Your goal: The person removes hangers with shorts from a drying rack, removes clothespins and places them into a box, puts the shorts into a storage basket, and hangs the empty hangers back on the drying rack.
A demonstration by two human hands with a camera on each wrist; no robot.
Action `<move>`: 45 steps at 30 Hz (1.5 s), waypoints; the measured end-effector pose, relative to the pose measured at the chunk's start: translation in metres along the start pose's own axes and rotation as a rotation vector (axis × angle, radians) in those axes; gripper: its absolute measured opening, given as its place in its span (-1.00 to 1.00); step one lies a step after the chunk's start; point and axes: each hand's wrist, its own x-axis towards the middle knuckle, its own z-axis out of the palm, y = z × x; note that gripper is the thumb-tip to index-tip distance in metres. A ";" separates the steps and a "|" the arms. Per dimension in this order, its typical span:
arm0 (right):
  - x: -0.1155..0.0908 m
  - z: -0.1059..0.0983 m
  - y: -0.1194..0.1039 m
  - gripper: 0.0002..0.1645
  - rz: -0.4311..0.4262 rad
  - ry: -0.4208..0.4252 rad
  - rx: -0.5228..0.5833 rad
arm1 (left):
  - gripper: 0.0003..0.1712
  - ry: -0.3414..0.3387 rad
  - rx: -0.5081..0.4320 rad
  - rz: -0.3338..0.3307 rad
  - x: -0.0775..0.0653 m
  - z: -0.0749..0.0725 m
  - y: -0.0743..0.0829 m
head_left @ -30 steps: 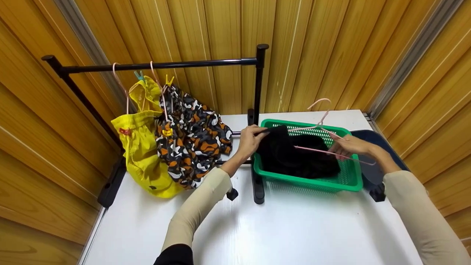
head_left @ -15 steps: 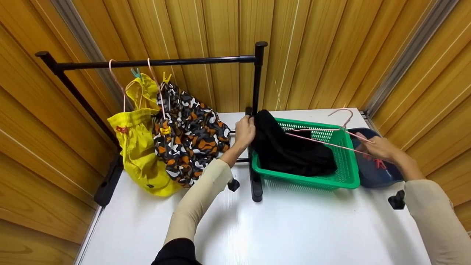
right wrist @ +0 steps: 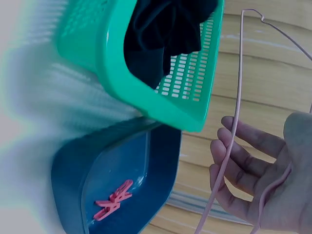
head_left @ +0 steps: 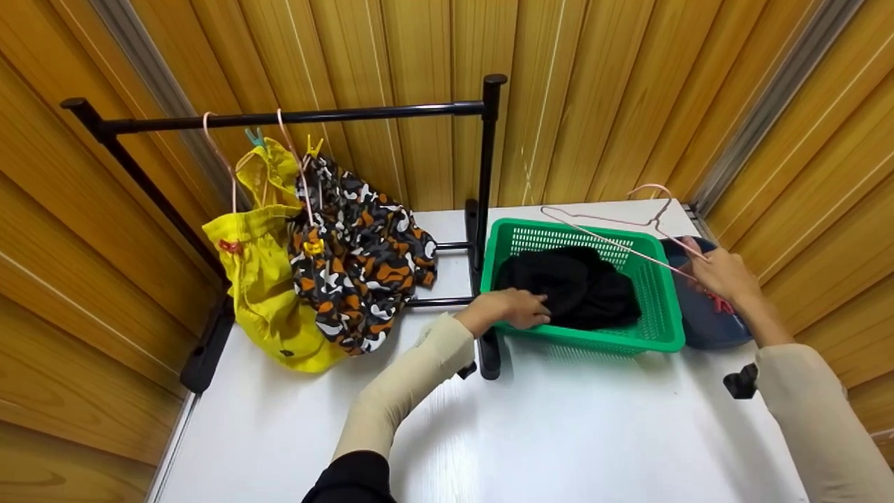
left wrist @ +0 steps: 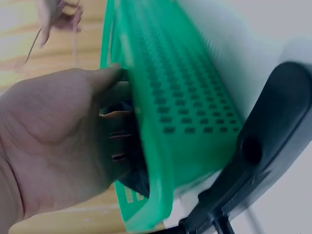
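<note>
In the head view my left hand [head_left: 520, 307] reaches over the near left rim of the green basket [head_left: 587, 339], its fingers at a black garment [head_left: 587, 283] heaped inside. The left wrist view shows those fingers dipping past the basket wall [left wrist: 180, 97], their tips hidden in shadow. My right hand [head_left: 723, 274] holds a pink clothes hanger [head_left: 669, 192] by one end, above the right side of the basket. Seen from the right wrist, the hanger wire [right wrist: 239, 87] crosses the bent fingers, and nothing hangs on it.
A dark blue tub [right wrist: 73, 180] with pink clothespins [right wrist: 113, 200] stands right of the basket. On the left, a black rack [head_left: 391, 112] carries a yellow garment [head_left: 272, 307] and a camouflage-patterned garment [head_left: 377, 244] on pink hangers. Wood-look walls enclose the back and sides.
The black garment has come off the hanger and dropped into the basket. My left hand has let it go and moved toward the near rim; my right hand has drawn the hanger right.
</note>
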 end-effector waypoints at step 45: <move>0.018 0.072 -0.248 -0.36 -0.239 -0.506 0.541 | -0.31 1.140 0.027 -0.702 -0.221 -0.135 -0.142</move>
